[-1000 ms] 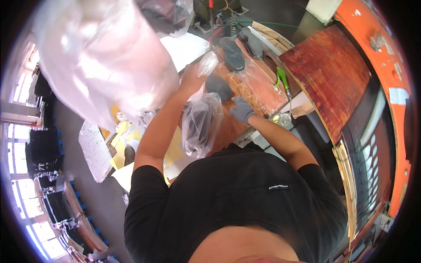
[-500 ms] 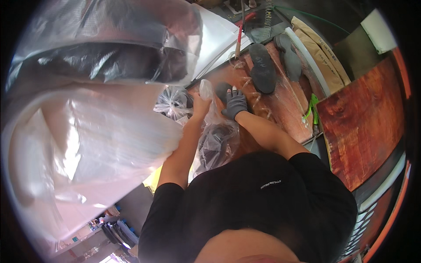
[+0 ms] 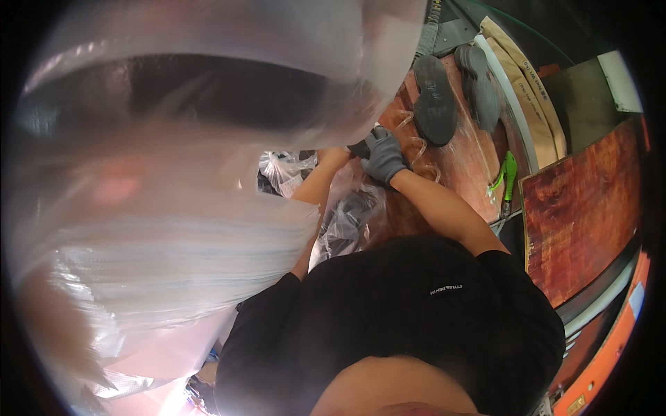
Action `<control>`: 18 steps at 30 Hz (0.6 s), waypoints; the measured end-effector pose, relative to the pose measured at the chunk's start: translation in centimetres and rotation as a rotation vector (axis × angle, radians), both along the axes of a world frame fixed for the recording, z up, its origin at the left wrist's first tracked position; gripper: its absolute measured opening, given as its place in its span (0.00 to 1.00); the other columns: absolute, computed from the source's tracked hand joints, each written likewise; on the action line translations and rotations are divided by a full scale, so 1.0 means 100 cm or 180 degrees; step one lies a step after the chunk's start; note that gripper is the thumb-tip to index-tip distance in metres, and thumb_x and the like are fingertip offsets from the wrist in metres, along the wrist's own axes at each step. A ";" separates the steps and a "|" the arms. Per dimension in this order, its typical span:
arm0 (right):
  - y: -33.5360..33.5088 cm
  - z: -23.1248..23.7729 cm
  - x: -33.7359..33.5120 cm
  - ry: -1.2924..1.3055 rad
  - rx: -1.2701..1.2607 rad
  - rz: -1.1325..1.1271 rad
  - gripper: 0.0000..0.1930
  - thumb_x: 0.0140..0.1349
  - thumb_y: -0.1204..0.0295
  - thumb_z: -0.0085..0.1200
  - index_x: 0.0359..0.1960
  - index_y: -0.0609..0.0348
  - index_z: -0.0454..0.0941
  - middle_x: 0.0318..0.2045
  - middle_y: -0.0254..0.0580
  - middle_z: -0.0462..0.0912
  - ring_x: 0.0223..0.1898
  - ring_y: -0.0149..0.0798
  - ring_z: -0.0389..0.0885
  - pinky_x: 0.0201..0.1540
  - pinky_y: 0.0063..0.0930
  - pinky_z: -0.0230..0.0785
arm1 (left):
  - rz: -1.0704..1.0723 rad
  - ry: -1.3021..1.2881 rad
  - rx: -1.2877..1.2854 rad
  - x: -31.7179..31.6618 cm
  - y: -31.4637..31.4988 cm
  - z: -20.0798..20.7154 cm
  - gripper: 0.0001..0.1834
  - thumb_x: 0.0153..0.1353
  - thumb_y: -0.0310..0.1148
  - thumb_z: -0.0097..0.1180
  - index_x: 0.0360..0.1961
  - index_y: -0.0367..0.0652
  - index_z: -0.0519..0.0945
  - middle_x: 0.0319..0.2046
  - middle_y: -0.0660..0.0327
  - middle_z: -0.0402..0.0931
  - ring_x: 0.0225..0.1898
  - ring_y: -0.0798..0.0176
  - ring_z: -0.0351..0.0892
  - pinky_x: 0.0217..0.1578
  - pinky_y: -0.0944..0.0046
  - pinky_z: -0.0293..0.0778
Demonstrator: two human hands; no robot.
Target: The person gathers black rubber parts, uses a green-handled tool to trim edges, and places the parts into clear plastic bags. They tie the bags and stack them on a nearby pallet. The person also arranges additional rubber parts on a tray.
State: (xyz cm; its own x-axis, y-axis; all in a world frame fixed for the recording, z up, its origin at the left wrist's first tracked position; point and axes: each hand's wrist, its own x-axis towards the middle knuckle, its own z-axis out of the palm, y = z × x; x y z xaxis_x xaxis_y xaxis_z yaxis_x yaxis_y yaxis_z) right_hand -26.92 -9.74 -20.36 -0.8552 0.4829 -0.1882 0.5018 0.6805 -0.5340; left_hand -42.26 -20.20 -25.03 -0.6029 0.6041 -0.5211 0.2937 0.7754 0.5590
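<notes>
My right hand [image 3: 386,158] wears a grey fingerless glove and is closed around the edge of a small dark sole-like piece [image 3: 359,148]. Right beside it is my bare left hand [image 3: 336,155], whose fingers are hidden by the big plastic sheeting [image 3: 277,118]. Below both hands a clear plastic bag [image 3: 352,211] with black contents lies against my shirt. Another knotted clear bag [image 3: 284,172], also with dark things in it, sits left of my left wrist. Two dark shoe soles, a near one [image 3: 436,100] and a far one [image 3: 479,90], lie beyond my right hand.
Plastic sheeting fills the left half of the view. On the reddish wooden table [image 3: 461,173] lie green-handled cutters [image 3: 508,177]. Brown paper sacks [image 3: 531,97] lean past the table edge, near a reddish wooden board [image 3: 583,208]. A blurred shape [image 3: 59,326] shows at lower left.
The big plastic sheeting has shifted right, covering my left fingers and the table's far part. My right hand has gone from lying spread on the dark piece to gripping it near my left hand.
</notes>
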 end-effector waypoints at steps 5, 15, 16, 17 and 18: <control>0.001 0.004 -0.011 -0.0625 0.0143 0.0041 0.39 0.47 0.56 0.56 0.63 0.48 0.57 0.62 0.52 0.56 0.57 0.51 0.60 0.57 0.44 0.55 | -0.0160 0.1356 0.0173 0.012 -0.001 0.022 0.32 0.36 0.38 0.69 0.44 0.37 0.75 0.36 0.48 0.76 0.39 0.51 0.76 0.42 0.58 0.72; -0.009 0.002 0.036 0.1086 0.0064 0.0018 0.28 0.50 0.62 0.56 0.52 0.61 0.67 0.55 0.55 0.65 0.56 0.53 0.64 0.58 0.40 0.57 | -0.0455 -0.0554 0.1035 0.068 -0.107 0.145 0.29 0.55 0.33 0.58 0.57 0.38 0.65 0.52 0.52 0.67 0.53 0.58 0.68 0.50 0.60 0.68; -0.011 0.003 0.050 0.1338 -0.0153 0.0042 0.26 0.50 0.63 0.56 0.51 0.60 0.69 0.53 0.53 0.67 0.55 0.50 0.66 0.56 0.39 0.59 | -0.0506 -0.0181 0.0952 0.078 -0.127 0.157 0.30 0.55 0.36 0.58 0.57 0.38 0.65 0.53 0.53 0.67 0.54 0.58 0.68 0.52 0.60 0.66; -0.017 0.002 0.064 0.1612 -0.0361 0.0056 0.23 0.50 0.65 0.56 0.49 0.60 0.70 0.51 0.51 0.70 0.53 0.48 0.68 0.55 0.38 0.61 | -0.0382 0.0003 0.0962 0.090 -0.147 0.169 0.30 0.54 0.38 0.58 0.57 0.38 0.66 0.53 0.52 0.67 0.54 0.57 0.68 0.52 0.60 0.65; -0.024 0.001 0.078 0.1893 -0.0420 -0.0009 0.20 0.51 0.68 0.57 0.45 0.61 0.72 0.45 0.49 0.74 0.49 0.48 0.73 0.52 0.36 0.64 | -0.0100 0.0098 0.0827 0.101 -0.167 0.181 0.31 0.53 0.40 0.59 0.56 0.38 0.66 0.53 0.51 0.67 0.53 0.56 0.68 0.53 0.59 0.64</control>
State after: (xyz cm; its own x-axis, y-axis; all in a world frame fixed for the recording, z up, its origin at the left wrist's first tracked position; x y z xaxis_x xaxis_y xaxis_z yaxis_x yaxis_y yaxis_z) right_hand -19.16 -12.16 -20.28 -0.8308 0.4906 0.2629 0.0933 0.5884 -0.8031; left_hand -32.12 -36.93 -6.94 -0.5948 0.7340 -0.3278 0.3354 0.5972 0.7286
